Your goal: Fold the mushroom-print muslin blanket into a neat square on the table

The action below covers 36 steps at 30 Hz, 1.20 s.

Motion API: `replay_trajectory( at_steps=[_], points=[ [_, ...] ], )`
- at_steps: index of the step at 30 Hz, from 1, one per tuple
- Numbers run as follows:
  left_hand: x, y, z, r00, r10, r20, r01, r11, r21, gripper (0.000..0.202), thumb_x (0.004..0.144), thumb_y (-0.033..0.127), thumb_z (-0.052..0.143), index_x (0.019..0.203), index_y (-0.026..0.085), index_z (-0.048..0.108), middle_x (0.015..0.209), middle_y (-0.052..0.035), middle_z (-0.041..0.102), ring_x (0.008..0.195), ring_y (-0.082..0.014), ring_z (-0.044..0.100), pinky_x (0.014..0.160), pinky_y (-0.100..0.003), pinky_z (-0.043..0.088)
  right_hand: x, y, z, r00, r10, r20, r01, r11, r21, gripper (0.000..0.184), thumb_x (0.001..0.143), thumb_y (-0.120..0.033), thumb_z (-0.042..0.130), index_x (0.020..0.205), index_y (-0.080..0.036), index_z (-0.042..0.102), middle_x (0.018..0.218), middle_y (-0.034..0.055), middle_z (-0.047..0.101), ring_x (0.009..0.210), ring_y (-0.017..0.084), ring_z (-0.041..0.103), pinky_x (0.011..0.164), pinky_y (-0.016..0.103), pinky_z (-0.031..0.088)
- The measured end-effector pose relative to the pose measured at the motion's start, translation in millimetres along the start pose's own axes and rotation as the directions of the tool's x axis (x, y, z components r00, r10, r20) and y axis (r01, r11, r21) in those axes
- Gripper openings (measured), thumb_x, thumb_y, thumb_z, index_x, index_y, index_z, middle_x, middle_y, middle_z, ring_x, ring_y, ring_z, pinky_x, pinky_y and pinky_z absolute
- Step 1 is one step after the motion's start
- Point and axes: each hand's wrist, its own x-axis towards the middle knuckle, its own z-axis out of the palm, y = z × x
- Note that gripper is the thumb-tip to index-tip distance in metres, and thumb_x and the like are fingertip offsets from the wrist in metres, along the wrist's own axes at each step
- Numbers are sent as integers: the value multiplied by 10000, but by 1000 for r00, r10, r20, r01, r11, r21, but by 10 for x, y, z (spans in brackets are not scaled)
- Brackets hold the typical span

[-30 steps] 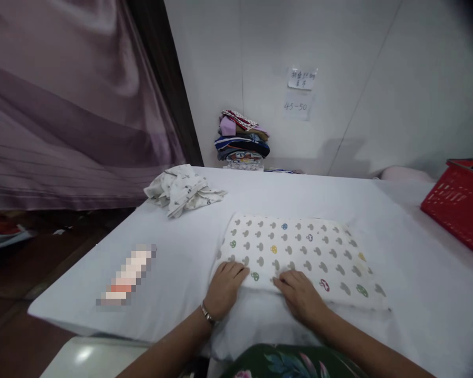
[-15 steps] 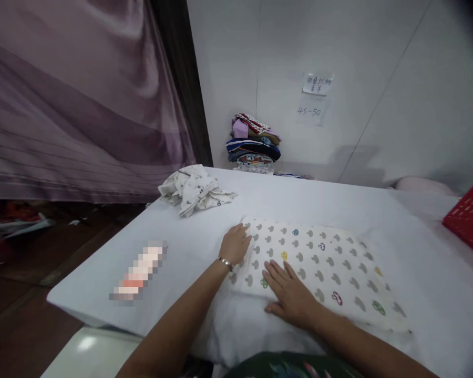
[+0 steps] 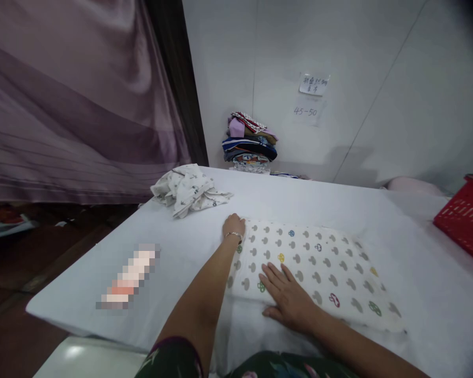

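Note:
A white mushroom-print cloth lies as a flat, folded rectangle in front of me, with grey mushrooms and a few coloured ones. At its far left corner is my left hand, wearing a bracelet, its fingers curled in at the fabric's edge and partly hidden. My right hand rests palm down near the front edge of the cloth, fingers stretched out and spread. A crumpled white printed cloth sits farther back on the left.
The white table carries a pixelated strip at left. A red plastic basket stands at the right edge. Behind the table, folded clothes are stacked against the wall. A purple curtain hangs at left.
My left hand has slid away from me along the left edge to the cloth's far corner, its fingers now more curled. My right hand stays flat on the cloth.

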Motion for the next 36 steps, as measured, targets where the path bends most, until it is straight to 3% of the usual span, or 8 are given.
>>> replay_trajectory(
  at_steps=[6,9,12,14,17,20,30,36],
  points=[
    [-15,19,-47,1000,-15,-22,15,1000,2,261,814,324,450,974,168,588,1043,-130,621,982,-242,576,789,-349,439,-46,85,-203,1000,-22,17,20,989,143,723,874,-545,404,1457,-256,88,1500,75,123,1378,241,95,1108,479,120],
    [-122,126,-90,992,107,-66,-106,994,15,346,833,301,416,1133,178,539,1232,-119,545,1153,-246,476,937,-388,376,-48,372,-326,987,137,-87,-124,983,134,638,916,-495,327,1458,-255,90,1501,63,133,1380,210,90,1104,457,149],
    [-247,210,-39,900,432,-51,-426,900,97,432,866,340,367,1259,193,467,1405,-79,398,1312,-222,302,1092,-409,191,-75,852,-422,899,373,-231,-378,926,23,588,918,-479,308,1438,-219,222,1488,92,193,1377,238,113,1089,501,142],
    [-285,217,42,841,540,38,-539,828,155,519,871,428,342,1316,173,420,1457,-84,313,1359,-238,211,1114,-436,116,-151,1212,-477,804,511,-304,-549,835,-48,586,910,-469,316,1411,-165,295,1474,123,232,1371,261,134,1082,507,138],
    [-255,169,167,878,454,152,-478,856,198,699,849,578,268,1379,127,333,1481,-111,244,1376,-264,157,1109,-460,121,-350,1676,-539,647,683,-339,-748,655,-108,601,906,-468,306,1379,-99,344,1458,152,262,1360,279,164,1080,493,130],
    [-190,116,229,897,403,182,-436,875,211,786,829,642,185,1411,119,266,1495,-101,201,1384,-253,126,1113,-460,115,-546,1955,-549,566,767,-303,-821,560,-115,637,902,-508,275,1388,-100,326,1459,136,267,1353,278,183,1072,487,147],
    [-173,130,209,911,362,196,-400,891,216,807,822,652,164,1420,116,243,1501,-92,173,1385,-256,120,1105,-481,138,-641,2084,-578,587,775,-235,-802,595,-42,638,906,-530,221,1400,-136,309,1459,92,284,1349,239,206,1079,436,162],
    [-166,133,229,921,334,201,-375,899,225,845,806,674,142,1432,110,205,1509,-69,147,1391,-245,78,1114,-475,103,-790,2216,-600,505,826,-252,-853,522,1,629,898,-534,259,1397,-154,313,1465,93,270,1354,258,190,1074,469,180]
  ],
)
